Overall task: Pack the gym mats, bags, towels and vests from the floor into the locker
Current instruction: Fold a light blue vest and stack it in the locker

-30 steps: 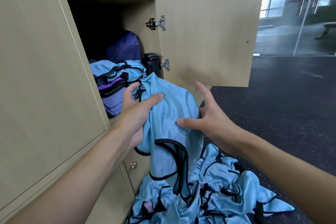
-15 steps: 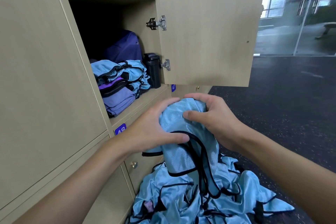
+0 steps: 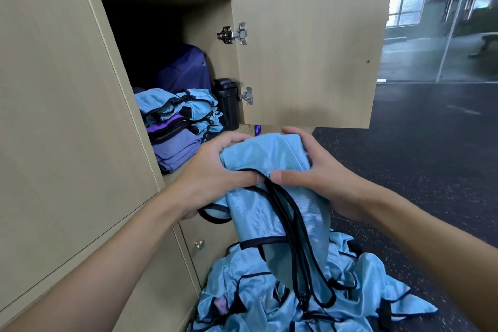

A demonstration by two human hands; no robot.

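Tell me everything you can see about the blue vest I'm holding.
The vest is light blue, made of shiny, finely ribbed fabric, with black binding along its edges and openings. Its top is folded into a bundle gripped between the left hand and the right hand, with both thumbs pressing on its front. The rest hangs down with black loops dangling and seems to reach the pile of like vests below. It is held just in front of the open locker.
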